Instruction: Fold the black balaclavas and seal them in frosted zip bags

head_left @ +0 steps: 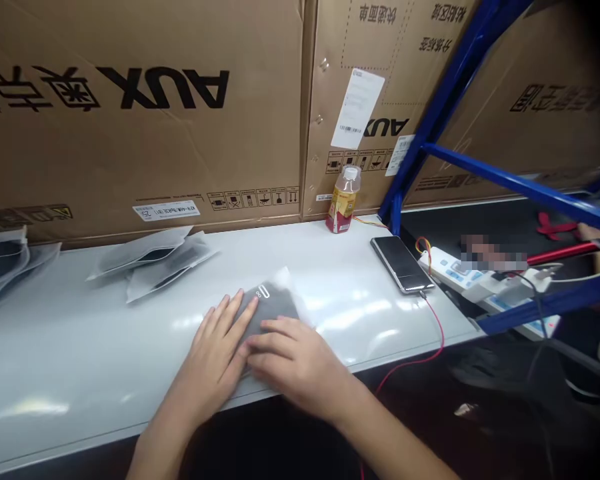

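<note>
A frosted bag with a dark item inside (275,303) lies on the white table (105,360) near its front edge. My left hand (220,353) rests flat on the bag's left part, its fingers spread and pointing away from me. From the right, my right hand (295,360) lies on the bag's lower right part, fingers stretched out toward my left hand, their tips close to its thumb. White marks show on the bag just beyond my left fingers. The lower part of the bag is hidden under both hands.
Frosted bags lie at the middle left (153,257) and far left (5,263). Cartons (180,153) stand behind. A bottle (343,200), a phone (403,263) with a red cable, a blue frame (415,167) and power strips (455,270) are at right.
</note>
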`<state>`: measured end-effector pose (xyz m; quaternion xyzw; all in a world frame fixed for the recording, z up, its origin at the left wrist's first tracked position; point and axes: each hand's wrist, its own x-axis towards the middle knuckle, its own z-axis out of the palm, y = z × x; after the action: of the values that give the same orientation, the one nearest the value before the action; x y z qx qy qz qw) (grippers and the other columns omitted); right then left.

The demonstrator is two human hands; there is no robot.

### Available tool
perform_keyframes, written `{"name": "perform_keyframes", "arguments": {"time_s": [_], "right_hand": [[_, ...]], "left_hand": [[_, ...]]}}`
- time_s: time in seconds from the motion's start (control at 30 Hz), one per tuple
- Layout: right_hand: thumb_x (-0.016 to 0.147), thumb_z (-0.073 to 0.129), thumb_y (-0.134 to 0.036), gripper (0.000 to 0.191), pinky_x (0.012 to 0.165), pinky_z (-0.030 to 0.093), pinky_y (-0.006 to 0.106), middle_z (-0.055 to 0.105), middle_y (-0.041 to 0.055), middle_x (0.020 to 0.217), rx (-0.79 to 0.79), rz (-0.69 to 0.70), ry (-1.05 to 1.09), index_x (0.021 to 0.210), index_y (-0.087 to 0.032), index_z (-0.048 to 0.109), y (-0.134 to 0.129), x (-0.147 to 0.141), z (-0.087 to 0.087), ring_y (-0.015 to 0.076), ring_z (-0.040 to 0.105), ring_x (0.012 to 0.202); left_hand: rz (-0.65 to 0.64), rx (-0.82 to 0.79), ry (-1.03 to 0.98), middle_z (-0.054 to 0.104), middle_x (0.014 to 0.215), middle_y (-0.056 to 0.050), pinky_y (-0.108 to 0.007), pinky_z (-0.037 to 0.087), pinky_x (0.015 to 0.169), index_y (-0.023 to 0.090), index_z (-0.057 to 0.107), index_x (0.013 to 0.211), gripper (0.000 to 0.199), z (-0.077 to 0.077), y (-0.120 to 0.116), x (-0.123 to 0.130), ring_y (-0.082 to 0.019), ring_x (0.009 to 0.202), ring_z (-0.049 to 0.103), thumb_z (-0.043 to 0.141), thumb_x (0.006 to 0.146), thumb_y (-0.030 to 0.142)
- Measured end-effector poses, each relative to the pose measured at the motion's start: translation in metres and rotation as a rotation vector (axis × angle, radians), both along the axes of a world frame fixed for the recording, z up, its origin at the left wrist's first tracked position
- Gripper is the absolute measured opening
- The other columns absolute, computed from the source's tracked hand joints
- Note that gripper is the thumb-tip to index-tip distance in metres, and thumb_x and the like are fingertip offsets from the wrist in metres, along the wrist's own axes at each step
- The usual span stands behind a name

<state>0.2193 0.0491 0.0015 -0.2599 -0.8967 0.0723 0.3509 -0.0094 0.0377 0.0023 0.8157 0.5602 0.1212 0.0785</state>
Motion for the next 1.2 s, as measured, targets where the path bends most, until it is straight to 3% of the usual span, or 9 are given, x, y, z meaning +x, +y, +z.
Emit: {"name": "perform_keyframes", "arguments": {"time_s": [0.13, 0.23, 0.43, 0.6, 0.67, 0.77, 0.93, 1.07, 1.2], "right_hand": [[0.102, 0.057, -0.012, 0.025, 0.088, 0.054, 0.031, 0.077, -0.0008, 0.12, 0.204, -0.002, -0.02, 0.084, -0.022, 0.072, -0.013, -0.03, -0.007, 0.0164, 0.065, 0.106], [0.102, 0.057, -0.012, 0.025, 0.088, 0.052, 0.033, 0.076, -0.0008, 0.124, 0.252, 0.02, -0.058, 0.084, -0.021, 0.07, -0.006, -0.026, -0.003, 0.018, 0.063, 0.11], [0.105, 0.06, -0.017, 0.017, 0.098, 0.051, 0.037, 0.074, 0.0038, 0.128, 0.196, -0.03, -0.148, 0.093, -0.021, 0.071, 0.018, 0.058, 0.011, 0.0217, 0.06, 0.123], [0.1, 0.064, -0.012, 0.013, 0.092, 0.054, 0.045, 0.075, 0.0087, 0.12, 0.096, -0.195, -0.159, 0.096, -0.022, 0.071, 0.028, 0.118, 0.013, 0.0268, 0.065, 0.112], [0.1, 0.064, -0.016, 0.01, 0.093, 0.055, 0.046, 0.073, 0.0097, 0.122, -0.001, -0.224, -0.111, 0.098, -0.023, 0.07, 0.029, 0.114, 0.018, 0.0264, 0.066, 0.111], [0.105, 0.056, -0.024, 0.022, 0.107, 0.053, 0.047, 0.068, 0.0123, 0.138, -0.174, -0.216, -0.021, 0.125, -0.022, 0.067, 0.03, 0.078, 0.027, 0.0263, 0.062, 0.127], [0.111, 0.039, -0.032, 0.057, 0.126, 0.037, 0.057, 0.035, 0.0105, 0.172, -0.371, -0.215, -0.173, 0.166, -0.017, 0.032, 0.026, 0.019, 0.026, 0.0323, 0.027, 0.161], [0.112, 0.038, -0.034, 0.064, 0.129, 0.027, 0.063, 0.017, 0.0072, 0.177, -0.395, -0.18, -0.334, 0.171, -0.022, 0.016, 0.012, 0.015, 0.011, 0.0321, 0.015, 0.164], [0.111, 0.042, -0.033, 0.066, 0.13, 0.025, 0.062, 0.014, 0.0069, 0.177, -0.369, -0.191, -0.34, 0.171, -0.023, 0.015, 0.0, 0.023, 0.006, 0.0309, 0.012, 0.164]], "left_hand": [[-0.004, -0.053, -0.023, 0.015, 0.179, 0.003, -0.057, 0.024, 0.131, 0.041, 0.014, 0.169, 0.057, 0.002, 0.003, -0.002, -0.026, 0.164, 0.018, 0.023, 0.114, 0.038], [0.003, -0.059, -0.03, 0.018, 0.178, 0.002, -0.056, 0.024, 0.131, 0.039, 0.017, 0.169, 0.056, 0.005, 0.005, -0.002, -0.025, 0.164, 0.019, 0.023, 0.114, 0.039], [0.037, -0.08, -0.062, 0.02, 0.177, 0.005, -0.056, 0.023, 0.131, 0.041, 0.023, 0.167, 0.054, 0.009, 0.004, -0.002, -0.025, 0.163, 0.022, 0.027, 0.113, 0.042], [0.016, -0.084, -0.089, 0.025, 0.176, 0.006, -0.059, 0.023, 0.131, 0.044, 0.029, 0.165, 0.052, 0.024, 0.003, 0.002, -0.026, 0.163, 0.02, 0.03, 0.113, 0.043], [0.019, -0.062, -0.078, 0.03, 0.174, 0.005, -0.06, 0.024, 0.13, 0.042, 0.033, 0.164, 0.051, 0.03, 0.007, 0.011, -0.027, 0.163, 0.021, 0.031, 0.113, 0.044], [0.078, -0.024, -0.01, 0.036, 0.172, -0.003, -0.067, 0.029, 0.126, 0.033, 0.037, 0.164, 0.055, 0.032, 0.017, 0.03, -0.033, 0.161, 0.026, 0.031, 0.112, 0.049], [0.104, 0.025, 0.055, 0.032, 0.173, -0.01, -0.071, 0.031, 0.123, 0.024, 0.035, 0.165, 0.062, 0.015, 0.015, 0.047, -0.037, 0.159, 0.033, 0.036, 0.109, 0.05], [0.095, 0.152, 0.1, 0.033, 0.173, -0.01, -0.065, 0.032, 0.124, 0.027, 0.028, 0.168, 0.066, 0.001, -0.009, 0.042, -0.035, 0.157, 0.037, 0.043, 0.107, 0.046], [0.056, 0.228, 0.16, 0.03, 0.175, -0.01, -0.061, 0.036, 0.123, 0.027, 0.019, 0.17, 0.073, -0.001, -0.027, 0.039, -0.035, 0.157, 0.036, 0.048, 0.105, 0.044]]}}
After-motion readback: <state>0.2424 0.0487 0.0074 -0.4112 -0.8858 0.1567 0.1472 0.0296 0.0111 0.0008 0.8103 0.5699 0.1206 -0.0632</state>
